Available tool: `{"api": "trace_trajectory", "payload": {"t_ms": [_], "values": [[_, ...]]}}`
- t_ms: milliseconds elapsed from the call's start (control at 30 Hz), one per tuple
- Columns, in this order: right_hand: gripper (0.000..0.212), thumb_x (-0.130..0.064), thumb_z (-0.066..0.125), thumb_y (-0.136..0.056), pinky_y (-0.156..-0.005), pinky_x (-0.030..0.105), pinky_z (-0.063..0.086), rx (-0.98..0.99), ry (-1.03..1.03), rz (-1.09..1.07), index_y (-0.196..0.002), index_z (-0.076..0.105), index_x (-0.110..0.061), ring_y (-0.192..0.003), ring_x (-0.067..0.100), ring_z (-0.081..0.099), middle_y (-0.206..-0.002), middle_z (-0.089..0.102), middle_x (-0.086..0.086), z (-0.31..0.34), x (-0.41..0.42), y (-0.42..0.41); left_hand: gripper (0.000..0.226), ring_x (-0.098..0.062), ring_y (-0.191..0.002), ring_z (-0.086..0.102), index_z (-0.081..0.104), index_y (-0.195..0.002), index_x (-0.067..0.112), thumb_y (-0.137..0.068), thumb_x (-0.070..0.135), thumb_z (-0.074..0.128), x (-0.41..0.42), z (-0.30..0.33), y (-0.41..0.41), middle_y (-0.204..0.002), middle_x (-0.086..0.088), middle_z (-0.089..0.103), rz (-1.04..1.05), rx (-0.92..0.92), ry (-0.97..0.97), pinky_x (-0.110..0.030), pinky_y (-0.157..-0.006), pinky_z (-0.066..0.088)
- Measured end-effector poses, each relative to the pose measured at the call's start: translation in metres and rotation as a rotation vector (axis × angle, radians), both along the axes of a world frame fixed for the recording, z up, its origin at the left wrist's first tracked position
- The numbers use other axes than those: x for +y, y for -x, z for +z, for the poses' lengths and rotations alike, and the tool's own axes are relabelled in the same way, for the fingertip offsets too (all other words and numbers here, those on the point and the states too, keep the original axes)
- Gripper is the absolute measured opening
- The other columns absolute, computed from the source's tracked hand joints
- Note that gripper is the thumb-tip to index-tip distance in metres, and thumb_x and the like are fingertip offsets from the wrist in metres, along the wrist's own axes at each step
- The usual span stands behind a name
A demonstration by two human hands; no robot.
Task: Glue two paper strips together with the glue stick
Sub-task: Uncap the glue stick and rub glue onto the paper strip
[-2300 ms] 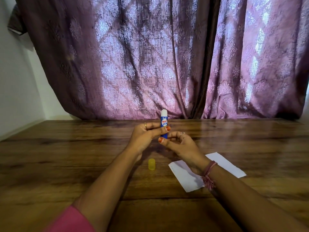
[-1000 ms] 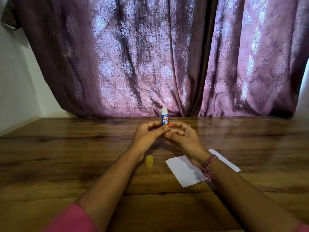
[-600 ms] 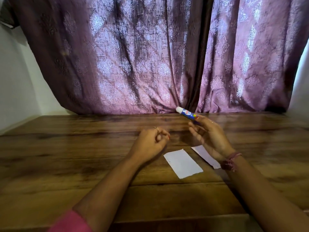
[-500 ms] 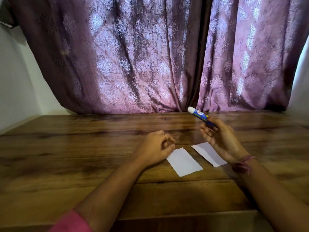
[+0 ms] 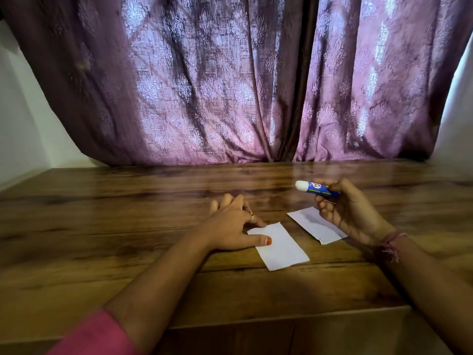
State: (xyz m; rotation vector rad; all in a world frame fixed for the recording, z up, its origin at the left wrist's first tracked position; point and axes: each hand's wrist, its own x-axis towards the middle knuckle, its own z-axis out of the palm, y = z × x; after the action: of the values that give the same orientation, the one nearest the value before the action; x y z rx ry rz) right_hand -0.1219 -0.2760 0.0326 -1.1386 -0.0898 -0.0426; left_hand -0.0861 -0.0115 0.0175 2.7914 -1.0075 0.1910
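Two white paper strips lie side by side on the wooden table (image 5: 128, 201). My left hand (image 5: 230, 224) rests flat on the table with its thumb and a fingertip pressing the far left corner of the nearer strip (image 5: 281, 248). The second strip (image 5: 313, 225) lies to the right, partly under my right hand (image 5: 348, 213). That hand grips a blue glue stick (image 5: 317, 188) held above the table, its uncapped white tip pointing left. The yellow cap is out of sight.
A purple patterned curtain (image 5: 230, 85) hangs along the table's far edge. White walls stand at both sides. The table's front edge (image 5: 281, 319) runs below my forearms.
My hands have parted. The right hand carried the glue stick to the right and lowered it. The left hand opened and came down onto the nearer strip. The view shifted, hiding the cap.
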Motion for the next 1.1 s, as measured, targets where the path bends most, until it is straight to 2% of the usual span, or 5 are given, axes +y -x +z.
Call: {"api": "trace_trajectory", "payload": {"t_ms": [267,500,700,900,1100], "values": [[0.023,-0.003,0.068,-0.069,-0.052,0.018,0.055,-0.062,0.146,0.023,-0.089,0.073,-0.012,-0.053,0.008,0.062,-0.069,0.071,0.005,-0.003,0.011,0.008,0.055,-0.012,-0.106,0.028,0.056,-0.118,0.052,-0.071,0.08,0.049,0.005,0.004,0.004,-0.109,0.01,0.035,-0.069,0.057,0.04,-0.036,-0.08,0.018],[0.011,-0.01,0.064,-0.081,-0.045,0.016,0.043,-0.152,0.223,-0.085,-0.09,0.067,-0.004,-0.048,0.005,0.05,-0.055,0.06,-0.004,-0.001,0.008,0.006,0.044,-0.007,-0.114,0.024,0.053,-0.119,0.058,-0.077,0.072,0.052,0.002,0.005,0.002,-0.121,0.016,0.036,-0.176,0.099,0.108,-0.031,-0.079,0.011],[0.022,-0.005,0.057,-0.088,-0.045,0.018,0.042,-0.138,0.476,0.014,-0.073,0.069,-0.016,-0.051,0.011,0.053,-0.056,0.062,-0.001,0.008,0.003,-0.005,0.048,0.001,-0.108,0.018,0.06,-0.113,0.053,-0.073,0.076,0.048,0.0,0.003,-0.001,-0.122,0.017,0.038,-0.194,0.022,0.048,-0.026,-0.075,0.008],[0.031,0.005,0.051,-0.09,-0.043,0.017,0.043,-0.162,0.592,0.026,-0.089,0.074,-0.016,-0.047,0.009,0.05,-0.063,0.063,0.007,-0.006,0.006,-0.012,0.049,-0.003,-0.113,0.018,0.06,-0.113,0.053,-0.071,0.077,0.052,0.003,0.005,-0.003,-0.122,0.019,0.039,-0.177,0.088,0.046,-0.031,-0.086,0.008],[0.019,0.006,0.059,-0.085,-0.041,0.015,0.04,-0.199,0.595,0.029,-0.096,0.069,-0.005,-0.047,0.006,0.054,-0.061,0.068,0.0,-0.009,0.018,-0.009,0.052,-0.004,-0.113,0.019,0.058,-0.115,0.055,-0.07,0.079,0.051,0.002,0.006,-0.003,-0.121,0.021,0.04,-0.165,0.088,0.022,-0.03,-0.082,0.008]]}}
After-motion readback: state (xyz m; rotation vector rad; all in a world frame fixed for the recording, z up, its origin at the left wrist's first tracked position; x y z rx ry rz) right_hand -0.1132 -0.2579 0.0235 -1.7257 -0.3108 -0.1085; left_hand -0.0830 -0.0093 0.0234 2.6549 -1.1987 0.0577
